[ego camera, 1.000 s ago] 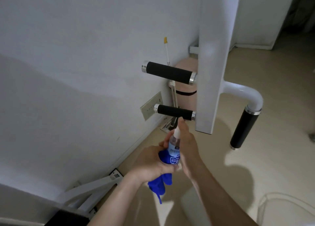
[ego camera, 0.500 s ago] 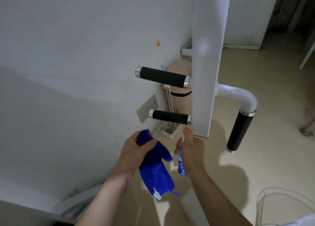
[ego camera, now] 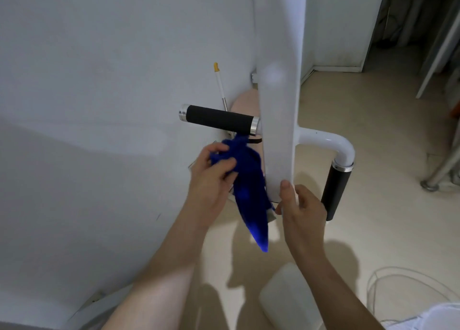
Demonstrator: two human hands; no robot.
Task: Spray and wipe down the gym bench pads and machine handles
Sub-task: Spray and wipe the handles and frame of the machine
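The left hand (ego camera: pixel 211 177) is pinching the cloth (ego camera: pixel 249 192) between thumb and fingers, now lifted to just under the upper handle (ego camera: pixel 219 119), while the right hand (ego camera: pixel 301 210) is curling its fingers by the post (ego camera: pixel 278 105), its grip hidden from view.

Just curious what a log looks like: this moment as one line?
left-hand grip: holds blue cloth below upper black handle | right-hand grip: at white post, contents hidden | cloth-handle contact: unclear
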